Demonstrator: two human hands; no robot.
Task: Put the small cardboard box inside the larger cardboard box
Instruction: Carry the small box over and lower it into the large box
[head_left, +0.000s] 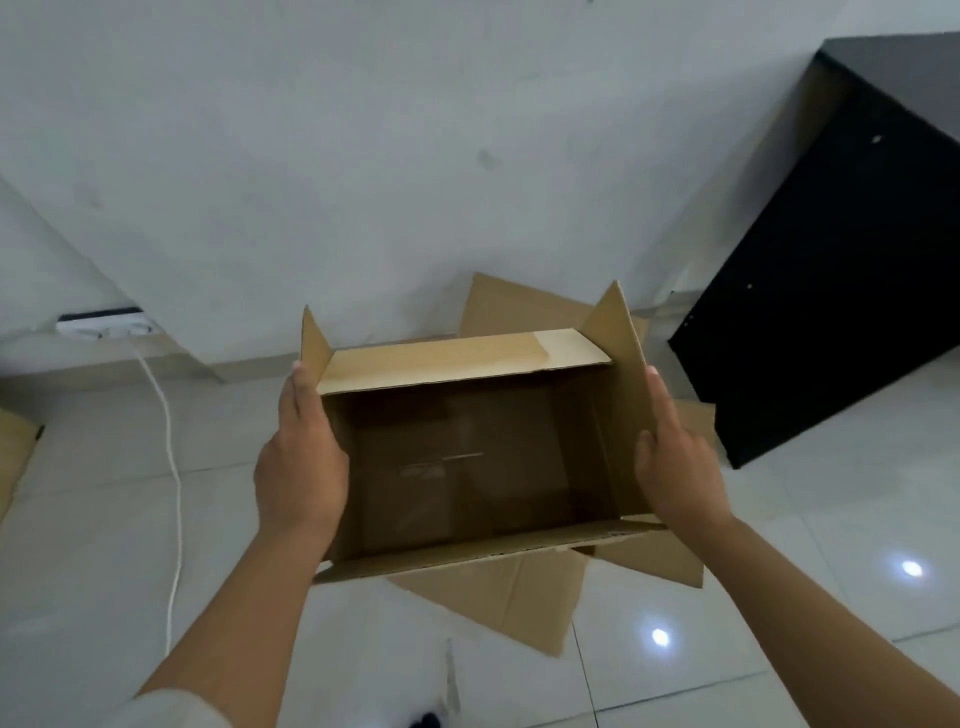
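Note:
I hold an open brown small cardboard box (467, 358) between both hands, its top flaps up and its dark inside showing nothing in it. My left hand (301, 462) presses flat against its left wall. My right hand (675, 467) presses on its right wall, thumb inside the rim. Beneath and around it, the spread flaps of the larger cardboard box (519, 597) stick out at the far side, the right and the near side. The small box hides the larger box's opening. Whether the small box rests inside it or hangs above it I cannot tell.
A black cabinet (831, 291) stands at the right against the white wall. At the left, a white power strip (104, 325) with a white cable (174, 467) runs over the glossy tiled floor. Another piece of cardboard (13, 457) lies at the far left edge.

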